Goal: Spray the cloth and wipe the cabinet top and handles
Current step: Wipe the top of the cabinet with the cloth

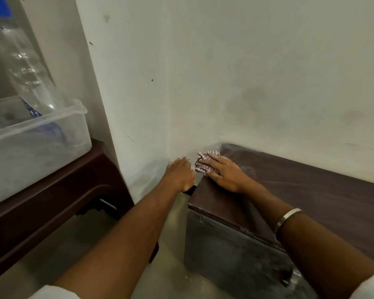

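A pink-and-white checked cloth [202, 161] lies on the far left corner of the dark brown cabinet top [311, 186], close to the wall. My right hand [224, 172] presses flat on the cloth, fingers spread and pointing left. Beside the cabinet's left edge, my left hand [179, 174] hangs with straight fingers toward the wall, holding nothing that I can see. The cabinet's grey front face [229, 251] is below, with a metal handle [296, 277] partly hidden by my right forearm. A clear spray bottle with a blue top [24, 61] stands in a tub at the upper left.
A translucent plastic tub [37, 143] sits on a dark brown side table [58, 203] at the left. A pale wall corner [166, 104] rises behind the cabinet. Bare grey floor [171, 266] lies between the table and cabinet.
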The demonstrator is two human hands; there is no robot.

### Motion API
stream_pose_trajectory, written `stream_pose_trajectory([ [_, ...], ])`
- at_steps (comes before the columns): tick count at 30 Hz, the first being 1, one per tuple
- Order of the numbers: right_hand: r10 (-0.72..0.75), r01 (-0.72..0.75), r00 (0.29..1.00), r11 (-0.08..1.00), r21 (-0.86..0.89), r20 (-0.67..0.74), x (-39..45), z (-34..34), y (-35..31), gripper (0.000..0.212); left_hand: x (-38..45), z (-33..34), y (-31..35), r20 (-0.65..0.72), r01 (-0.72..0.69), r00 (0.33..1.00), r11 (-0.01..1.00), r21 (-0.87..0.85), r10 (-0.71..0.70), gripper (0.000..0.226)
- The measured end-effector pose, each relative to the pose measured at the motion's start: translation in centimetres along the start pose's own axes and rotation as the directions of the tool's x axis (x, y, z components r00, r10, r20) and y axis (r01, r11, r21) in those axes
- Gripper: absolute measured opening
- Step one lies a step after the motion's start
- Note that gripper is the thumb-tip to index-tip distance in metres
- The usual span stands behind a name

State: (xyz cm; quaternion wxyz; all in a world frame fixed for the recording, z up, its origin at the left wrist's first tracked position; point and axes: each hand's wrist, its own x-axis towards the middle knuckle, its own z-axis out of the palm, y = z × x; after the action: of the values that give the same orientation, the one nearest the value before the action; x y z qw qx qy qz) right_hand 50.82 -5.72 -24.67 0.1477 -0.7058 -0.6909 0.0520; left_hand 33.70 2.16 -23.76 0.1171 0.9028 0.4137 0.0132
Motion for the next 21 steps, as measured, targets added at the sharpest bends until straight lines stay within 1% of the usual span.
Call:
stream_pose_trajectory([
  [7, 0.130, -0.130, 0.992, 0.991, 0.008, 0.006, 5.1, -1.0, 5.9, 0.046, 4.5, -0.3, 2.6, -0.036, -0.065, 0.997, 0.996, -0.056, 0.063, 0.051],
  [11, 0.180, -0.179, 0.984, 0.983, 0.036, -0.010, 5.7, -1.6, 8.3, 0.047, 5.1, -0.1, 3.7, -0.015, -0.104, 0.995, 0.992, -0.068, 0.103, 0.054],
  [14, 0.216, -0.213, 0.975, 0.975, 0.063, -0.044, 3.8, -2.3, 10.0, 0.046, 5.0, 0.1, 4.1, -0.013, -0.115, 0.993, 0.991, -0.065, 0.114, 0.053],
  [21, 0.368, -0.368, 0.924, 0.930, 0.013, -0.109, -5.2, -4.9, 14.3, 0.046, 4.8, 0.7, 4.9, -0.009, -0.113, 0.994, 0.991, -0.075, 0.112, 0.053],
])
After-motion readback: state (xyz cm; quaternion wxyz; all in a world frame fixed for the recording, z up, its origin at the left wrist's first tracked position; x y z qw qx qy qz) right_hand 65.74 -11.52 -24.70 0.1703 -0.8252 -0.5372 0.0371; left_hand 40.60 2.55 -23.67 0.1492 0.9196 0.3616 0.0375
